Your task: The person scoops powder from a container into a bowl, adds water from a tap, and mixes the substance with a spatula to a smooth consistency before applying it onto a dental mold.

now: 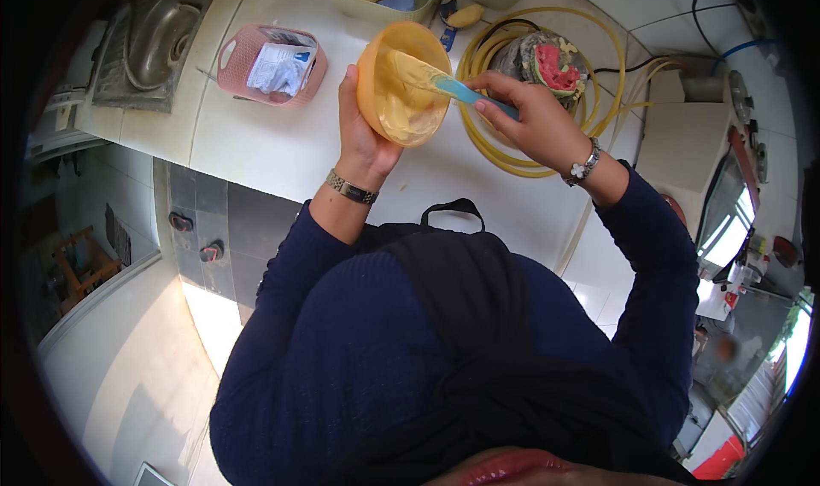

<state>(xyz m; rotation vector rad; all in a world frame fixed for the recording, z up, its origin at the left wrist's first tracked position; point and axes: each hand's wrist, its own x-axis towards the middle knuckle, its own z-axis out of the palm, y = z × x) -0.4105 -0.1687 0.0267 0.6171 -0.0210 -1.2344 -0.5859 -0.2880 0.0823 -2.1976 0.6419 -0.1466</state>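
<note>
My left hand [369,141] grips a flexible orange mixing bowl [366,69] from its left side and underneath, with the bowl tilted so its inside faces me. Smooth yellow paste [403,116] coats the inner wall and gathers low in the bowl. Between thumb and fingers, my right hand [522,117] holds a spatula [471,94] by its blue handle. The spatula's blade is smeared with the same yellow paste and reaches over the bowl's opening. Beyond the bowl lies a blue dental impression tray [448,39] beside a yellow moulded piece [466,16].
A pink plastic basket [238,55] with packets stands left on the white tiled counter [256,143]. A green basket [384,13] holds yellow and blue pieces. Coiled yellow hose [477,156] surrounds a plastic bag [512,57] with red and yellow scraps. Far left is a metal sink [160,37].
</note>
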